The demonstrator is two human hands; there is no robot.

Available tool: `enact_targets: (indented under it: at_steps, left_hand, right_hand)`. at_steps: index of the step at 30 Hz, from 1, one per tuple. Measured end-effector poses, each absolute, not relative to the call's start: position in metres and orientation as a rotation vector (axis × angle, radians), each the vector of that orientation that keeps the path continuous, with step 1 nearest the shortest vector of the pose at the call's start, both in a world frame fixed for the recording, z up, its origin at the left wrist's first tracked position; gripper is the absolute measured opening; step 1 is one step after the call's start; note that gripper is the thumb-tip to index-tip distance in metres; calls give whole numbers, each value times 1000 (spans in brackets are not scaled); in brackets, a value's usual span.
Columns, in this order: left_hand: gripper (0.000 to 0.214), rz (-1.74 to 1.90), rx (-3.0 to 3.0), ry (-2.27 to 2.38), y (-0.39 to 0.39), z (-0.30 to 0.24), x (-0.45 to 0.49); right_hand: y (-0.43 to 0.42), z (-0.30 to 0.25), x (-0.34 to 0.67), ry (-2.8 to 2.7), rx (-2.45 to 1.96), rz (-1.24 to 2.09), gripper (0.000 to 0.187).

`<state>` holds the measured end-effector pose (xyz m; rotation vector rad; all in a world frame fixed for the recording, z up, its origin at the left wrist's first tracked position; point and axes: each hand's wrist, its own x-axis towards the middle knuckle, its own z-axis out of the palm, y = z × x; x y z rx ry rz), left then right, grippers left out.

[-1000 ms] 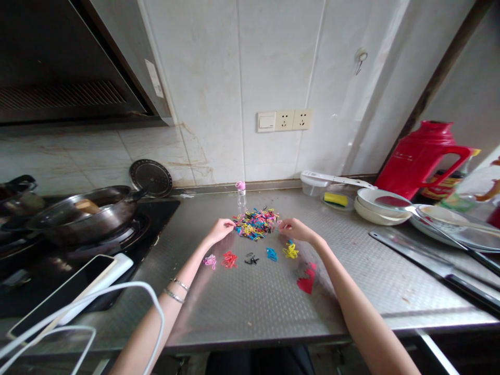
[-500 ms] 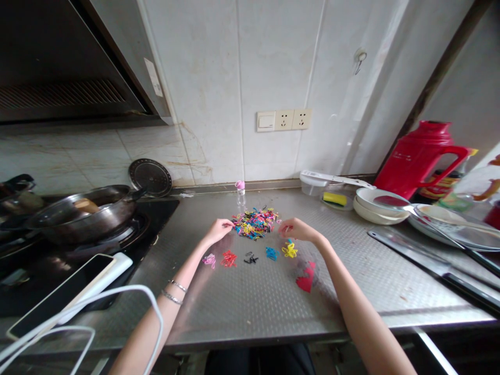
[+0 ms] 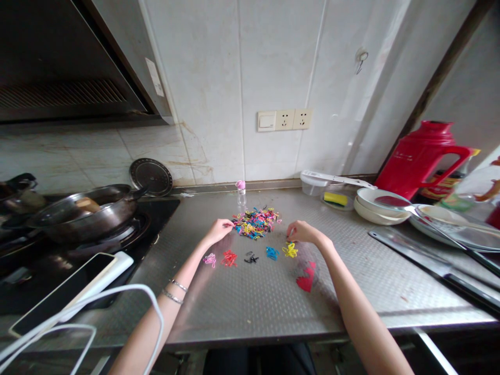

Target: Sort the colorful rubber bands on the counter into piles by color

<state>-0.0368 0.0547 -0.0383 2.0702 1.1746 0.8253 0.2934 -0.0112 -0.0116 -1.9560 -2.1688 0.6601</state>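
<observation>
A mixed heap of small coloured rubber bands [image 3: 257, 223] lies on the steel counter. My left hand [image 3: 221, 229] is at the heap's left edge, thumb and fingers pinched together; what they hold is too small to make out. My right hand [image 3: 303, 232] hovers just above the small yellow bunch of bands [image 3: 290, 250], fingertips closed and pointing down, their contents hidden. In a row nearer me lie separate bunches: pink [image 3: 210, 260], red [image 3: 229, 258], black [image 3: 251, 257] and blue [image 3: 272, 253].
Behind the heap stands a small clear bottle with a pink cap [image 3: 241, 192]. A clear bag with red print [image 3: 307, 277] lies by my right forearm. Knives [image 3: 410, 252], bowls [image 3: 380, 211] and a red thermos [image 3: 420, 159] are at right; a pan [image 3: 86, 213], phone [image 3: 62, 294] and white cable [image 3: 152, 297] at left.
My right hand has shifted slightly right and down, away from the heap's right side to over the yellow bunch. My left hand stays pinched at the heap's left edge.
</observation>
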Motion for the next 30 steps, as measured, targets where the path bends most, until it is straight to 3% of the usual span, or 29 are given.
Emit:
enact_targets:
  at_steps: [15, 24, 30]
  left_hand:
    - [23, 793, 2065, 1196, 46, -29, -33]
    - [22, 750, 2138, 1254, 40, -28, -28]
    - [20, 698, 2289, 1293, 36, -32, -24]
  right_hand:
    - [-10, -15, 293, -2149, -1743, 643, 18]
    - [-14, -10, 268, -2091, -1302, 1035, 19]
    - [-13, -21, 259, -2213, -1233, 1101, 18]
